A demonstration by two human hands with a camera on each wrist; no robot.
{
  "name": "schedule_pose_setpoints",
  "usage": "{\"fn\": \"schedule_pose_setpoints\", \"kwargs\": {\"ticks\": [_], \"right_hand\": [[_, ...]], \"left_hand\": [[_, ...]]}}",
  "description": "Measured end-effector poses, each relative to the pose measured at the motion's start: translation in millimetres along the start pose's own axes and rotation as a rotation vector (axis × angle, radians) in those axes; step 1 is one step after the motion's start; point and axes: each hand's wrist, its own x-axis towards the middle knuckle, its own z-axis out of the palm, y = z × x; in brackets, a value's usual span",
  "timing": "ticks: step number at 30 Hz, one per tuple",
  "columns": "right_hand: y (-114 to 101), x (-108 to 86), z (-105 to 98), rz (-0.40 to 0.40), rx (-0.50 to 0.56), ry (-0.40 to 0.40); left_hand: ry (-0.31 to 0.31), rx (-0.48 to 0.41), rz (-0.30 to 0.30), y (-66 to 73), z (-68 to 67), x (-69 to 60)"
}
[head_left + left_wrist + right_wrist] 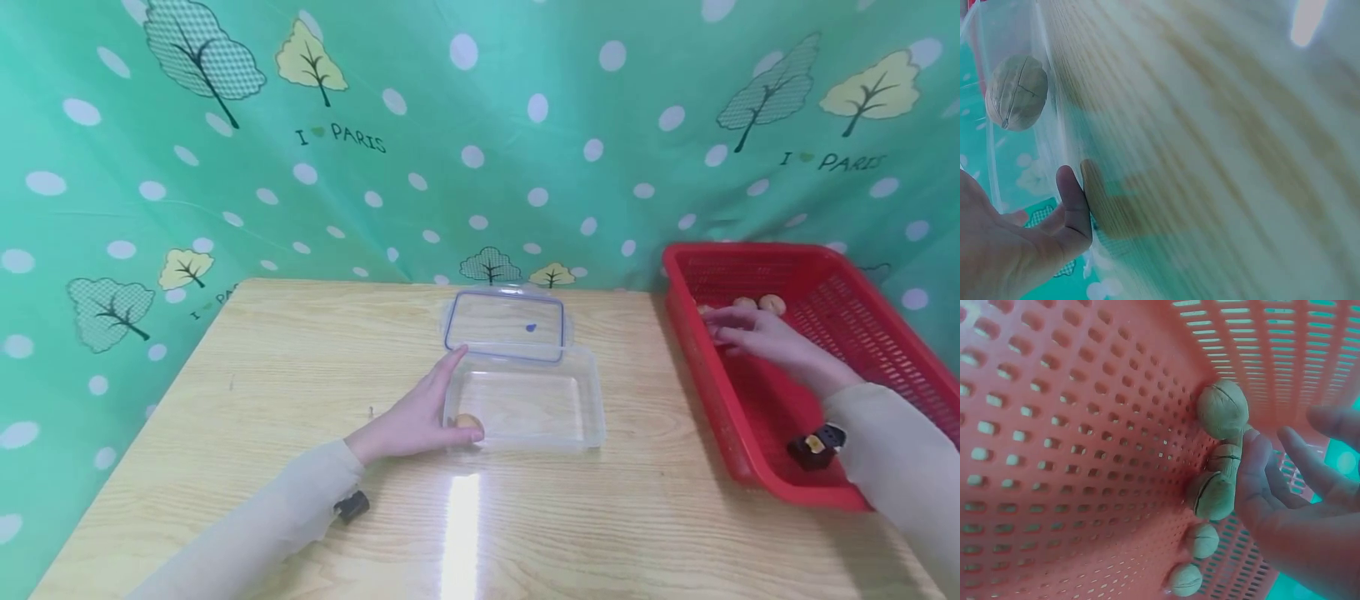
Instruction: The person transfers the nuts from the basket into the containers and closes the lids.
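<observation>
My left hand (416, 421) rests at the left side of a clear plastic container (592, 400), thumb and fingers spread along its wall. Inside the container, by the thumb, lies one walnut (468, 422); the left wrist view shows the cracked lines on this walnut (1017, 92). My right hand (765, 337) reaches into a red basket (720, 408), fingers loosely extended. In the right wrist view, its fingertips are beside several walnuts (1211, 495) along the basket's bottom, apparently touching them; no walnut shows between thumb and fingers.
A clear lid (502, 321) with a blue seal lies behind the container, its near edge by the container's far rim. The wooden table (300, 375) meets a green patterned cloth (420, 167) at the back. The basket's walls are tall and perforated.
</observation>
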Motion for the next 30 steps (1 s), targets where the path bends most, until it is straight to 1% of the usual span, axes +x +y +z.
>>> {"fn": "schedule_pose_setpoints", "kwargs": {"ticks": [3,7,10,14,18,21,25,30], "right_hand": [[1.4,3.6,2.2,-0.017,-0.028,0.007],[3.1,6.5,4.2,-0.037,-0.038,0.009],[6.1,8.0,4.9,-0.014,-0.071,-0.006],[10.9,8.9,5.7,0.028,-0.181,-0.020],[15.1,9.2,8.0,0.006,-0.251,-0.011],[16.1,9.2,10.7,-0.014,-0.257,0.006],[15.3,8.9,14.3,-0.007,-0.274,0.037],[15.8,8.4,15.9,-0.005,-0.289,0.056]], "left_hand": [[-0.002,0.000,0.001,0.3,0.1,0.1],[-0.004,-0.005,-0.004,0.9,0.0,0.0],[-0.001,-0.007,-0.007,1.7,-0.5,0.0],[-0.001,-0.008,-0.009,3.0,-1.4,0.3],[-0.003,-0.002,-0.003,4.6,-2.1,-0.2],[0.000,0.004,0.001,5.8,-2.6,-0.7],[0.002,0.000,0.005,6.2,-2.9,-1.0],[-0.003,-0.012,0.004,4.6,-1.7,-0.4]]}}
